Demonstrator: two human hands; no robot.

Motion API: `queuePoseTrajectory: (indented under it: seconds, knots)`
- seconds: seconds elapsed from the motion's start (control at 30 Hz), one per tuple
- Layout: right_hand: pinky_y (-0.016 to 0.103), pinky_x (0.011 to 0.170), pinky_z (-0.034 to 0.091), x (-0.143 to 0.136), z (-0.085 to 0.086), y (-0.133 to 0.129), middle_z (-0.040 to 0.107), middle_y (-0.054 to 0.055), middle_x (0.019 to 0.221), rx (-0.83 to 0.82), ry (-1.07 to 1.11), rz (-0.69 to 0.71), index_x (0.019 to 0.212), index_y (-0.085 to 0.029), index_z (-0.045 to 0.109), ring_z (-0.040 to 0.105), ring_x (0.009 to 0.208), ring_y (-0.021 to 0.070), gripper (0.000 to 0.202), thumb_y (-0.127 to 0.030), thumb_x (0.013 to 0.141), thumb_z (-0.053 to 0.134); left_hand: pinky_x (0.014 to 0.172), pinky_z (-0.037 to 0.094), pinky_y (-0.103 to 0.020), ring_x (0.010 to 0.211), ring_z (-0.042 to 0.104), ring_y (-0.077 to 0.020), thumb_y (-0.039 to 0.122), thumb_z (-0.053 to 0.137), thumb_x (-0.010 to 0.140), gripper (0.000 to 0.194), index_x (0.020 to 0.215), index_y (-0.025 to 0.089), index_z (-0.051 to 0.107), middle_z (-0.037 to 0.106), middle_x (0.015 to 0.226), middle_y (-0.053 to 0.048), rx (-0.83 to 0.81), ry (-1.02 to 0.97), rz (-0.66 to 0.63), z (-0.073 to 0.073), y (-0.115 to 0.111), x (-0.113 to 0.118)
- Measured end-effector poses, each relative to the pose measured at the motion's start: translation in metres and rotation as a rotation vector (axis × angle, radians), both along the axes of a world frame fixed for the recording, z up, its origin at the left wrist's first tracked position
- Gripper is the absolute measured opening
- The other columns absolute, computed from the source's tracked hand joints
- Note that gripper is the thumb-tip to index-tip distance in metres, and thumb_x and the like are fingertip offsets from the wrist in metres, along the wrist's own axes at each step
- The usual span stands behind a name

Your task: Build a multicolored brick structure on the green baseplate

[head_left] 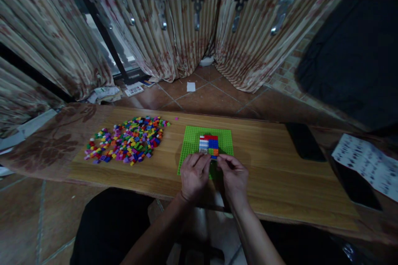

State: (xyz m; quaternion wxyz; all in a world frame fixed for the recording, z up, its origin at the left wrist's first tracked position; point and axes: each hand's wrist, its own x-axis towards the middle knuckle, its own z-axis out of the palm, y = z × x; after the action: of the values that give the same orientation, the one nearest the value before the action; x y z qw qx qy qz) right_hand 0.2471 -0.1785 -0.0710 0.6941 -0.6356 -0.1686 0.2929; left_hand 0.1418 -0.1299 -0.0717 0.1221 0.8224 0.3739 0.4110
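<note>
Indoors, baseplate [191, 140] on wood tbl [267, 161], tile flr [214, 101] beyond.

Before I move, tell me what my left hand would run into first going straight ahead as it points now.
Most likely the white bricks in the small build on the green board, just beyond the left hand. Its fingertips may already touch them; depth is unclear.

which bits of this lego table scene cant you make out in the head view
- Fingertips of the left hand and right hand: any brick between them is too small to tell.
- Green baseplate, near edge: partly behind the hands.
- Printed sheet: too blurred to read.
</note>
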Motion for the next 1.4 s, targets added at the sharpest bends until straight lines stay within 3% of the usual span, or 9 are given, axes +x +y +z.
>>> queuePoseTrajectory:
  seconds: [0.5, 1.4]
  knots:
    - [0.026, 0.055, 0.043, 0.003, 0.0067, 0.0002, 0.065, 0.0, 0.064, -0.041, 0.023, 0.027, 0.076, -0.018, 0.072, 0.052, 0.057, 0.0123, 0.028, -0.043, 0.065, 0.077, 0.076, 0.049, -0.032, 0.084, 0.062, -0.0178, 0.021, 0.054, 0.092, 0.018, 0.097, 0.021, 0.072, 0.071, 0.094, -0.006, 0.023, 0.064, -0.025, -0.0025, -0.0009, 0.0008]
    - [0.025, 0.052, 0.043, 0.0063, 0.0006, 0.0019, 0.063, -0.001, 0.057, -0.081, -0.05, 0.034, 0.073, -0.016, 0.07, 0.053, 0.051, 0.0118, 0.033, -0.048, 0.067, 0.075, 0.071, 0.042, -0.033, 0.078, 0.057, -0.0183, 0.023, 0.056, 0.092, 0.016, 0.099, 0.02, 0.071, 0.071, 0.094, -0.006, 0.145, 0.198, 0.003, -0.0019, -0.0038, 0.0013]
